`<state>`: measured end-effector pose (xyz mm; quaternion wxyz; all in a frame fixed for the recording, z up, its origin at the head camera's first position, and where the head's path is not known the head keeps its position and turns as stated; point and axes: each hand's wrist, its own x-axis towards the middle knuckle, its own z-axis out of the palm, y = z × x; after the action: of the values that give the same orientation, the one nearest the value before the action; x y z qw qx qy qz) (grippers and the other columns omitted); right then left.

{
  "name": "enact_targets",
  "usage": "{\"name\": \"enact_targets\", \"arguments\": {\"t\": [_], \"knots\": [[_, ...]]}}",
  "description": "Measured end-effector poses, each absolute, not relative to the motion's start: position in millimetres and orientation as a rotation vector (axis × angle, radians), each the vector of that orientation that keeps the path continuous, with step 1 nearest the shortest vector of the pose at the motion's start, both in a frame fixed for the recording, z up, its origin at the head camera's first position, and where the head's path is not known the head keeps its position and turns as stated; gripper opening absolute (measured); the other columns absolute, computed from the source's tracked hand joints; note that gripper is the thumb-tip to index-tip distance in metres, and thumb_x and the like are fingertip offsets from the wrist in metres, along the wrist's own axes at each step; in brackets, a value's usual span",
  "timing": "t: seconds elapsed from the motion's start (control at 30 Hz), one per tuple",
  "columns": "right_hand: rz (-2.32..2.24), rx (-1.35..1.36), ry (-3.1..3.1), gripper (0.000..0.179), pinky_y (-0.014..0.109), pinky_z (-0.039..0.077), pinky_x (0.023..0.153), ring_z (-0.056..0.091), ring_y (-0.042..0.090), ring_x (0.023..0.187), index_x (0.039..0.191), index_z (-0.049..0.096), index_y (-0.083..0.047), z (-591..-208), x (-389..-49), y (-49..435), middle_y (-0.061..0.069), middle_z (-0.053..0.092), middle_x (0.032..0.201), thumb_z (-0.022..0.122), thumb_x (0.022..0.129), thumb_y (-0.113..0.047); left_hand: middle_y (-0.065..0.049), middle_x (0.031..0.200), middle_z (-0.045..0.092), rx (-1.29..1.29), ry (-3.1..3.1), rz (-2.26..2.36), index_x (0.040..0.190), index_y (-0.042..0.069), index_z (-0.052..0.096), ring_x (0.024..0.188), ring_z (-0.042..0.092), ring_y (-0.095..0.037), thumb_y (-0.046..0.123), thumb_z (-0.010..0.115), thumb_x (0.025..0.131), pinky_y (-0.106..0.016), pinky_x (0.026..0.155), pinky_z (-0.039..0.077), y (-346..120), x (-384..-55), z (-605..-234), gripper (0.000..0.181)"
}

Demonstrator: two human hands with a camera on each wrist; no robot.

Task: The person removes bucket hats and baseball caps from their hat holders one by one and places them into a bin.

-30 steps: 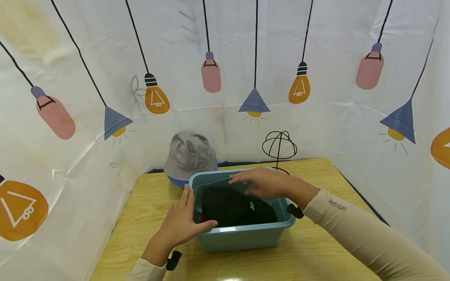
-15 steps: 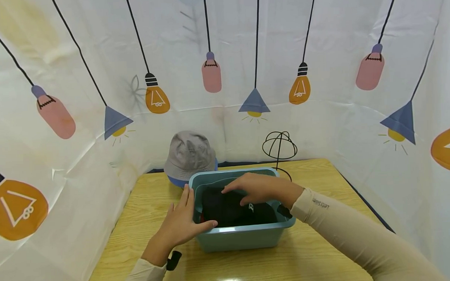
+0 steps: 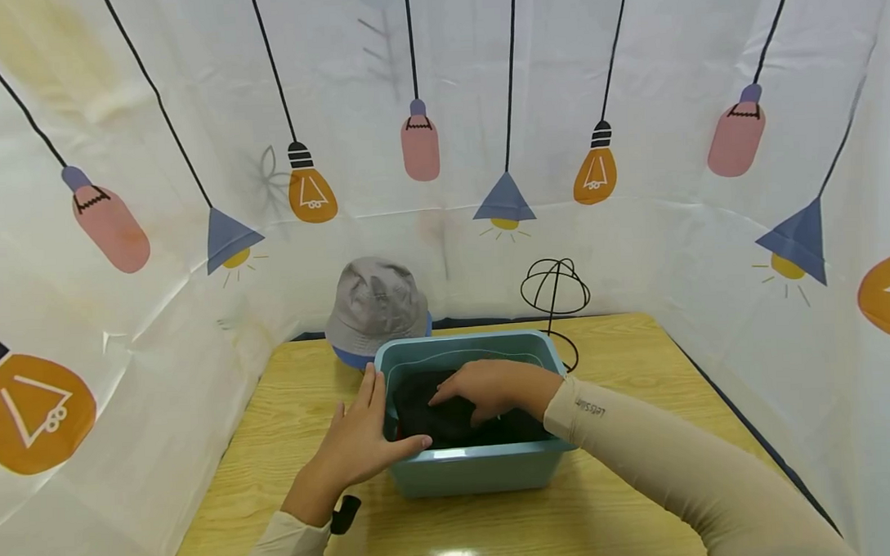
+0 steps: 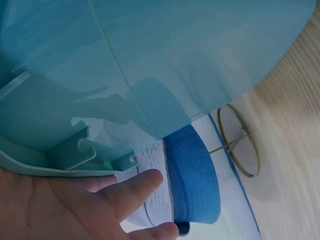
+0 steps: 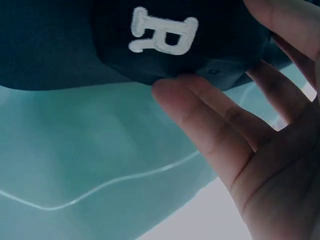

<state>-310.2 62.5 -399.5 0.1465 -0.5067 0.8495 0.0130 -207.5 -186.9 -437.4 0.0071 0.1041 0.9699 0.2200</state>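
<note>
A light blue plastic bin (image 3: 474, 475) stands on the table. Inside it lies a dark baseball cap (image 3: 420, 414); in the right wrist view its crown carries a white letter R (image 5: 165, 32). My right hand (image 3: 496, 385) reaches down over the cap, fingers extended and thumb apart. Its fingertips (image 5: 167, 92) are at the edge of the crown, with no firm hold to be seen. My left hand (image 3: 357, 441) rests on the bin's left corner, fingers straight along the side and thumb over the front rim. Something red (image 3: 399, 432) peeks out beneath the cap.
Behind the bin, at the back left, a grey bucket hat (image 3: 376, 305) sits above something blue (image 3: 354, 359). A black wire hat stand (image 3: 554, 286) is at the back right. Patterned white curtains (image 3: 443, 237) enclose the wooden table (image 3: 275, 480).
My right hand has moved down and left into the bin, from above its back right side to the cap. My left hand has stayed at the bin's corner.
</note>
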Motion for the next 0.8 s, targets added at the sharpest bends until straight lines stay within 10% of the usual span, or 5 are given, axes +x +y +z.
{"name": "enact_targets", "arguments": {"t": [0.8], "knots": [[0.102, -1.419, 2.385, 0.107, 0.036, 0.059, 0.093, 0.066, 0.008, 0.103, 0.155, 0.031, -0.059, -432.5, -315.3, 40.2, -0.005, 0.068, 0.134, 0.093, 0.078, -0.016, -0.013, 0.175, -0.007, 0.333, 3.034, 0.678, 0.166, 0.005, 0.005, 0.15, 0.036, -0.048, 0.089, 0.056, 0.08, -0.079, 0.117, 0.011, -187.9, -210.7, -440.1, 0.131]]}}
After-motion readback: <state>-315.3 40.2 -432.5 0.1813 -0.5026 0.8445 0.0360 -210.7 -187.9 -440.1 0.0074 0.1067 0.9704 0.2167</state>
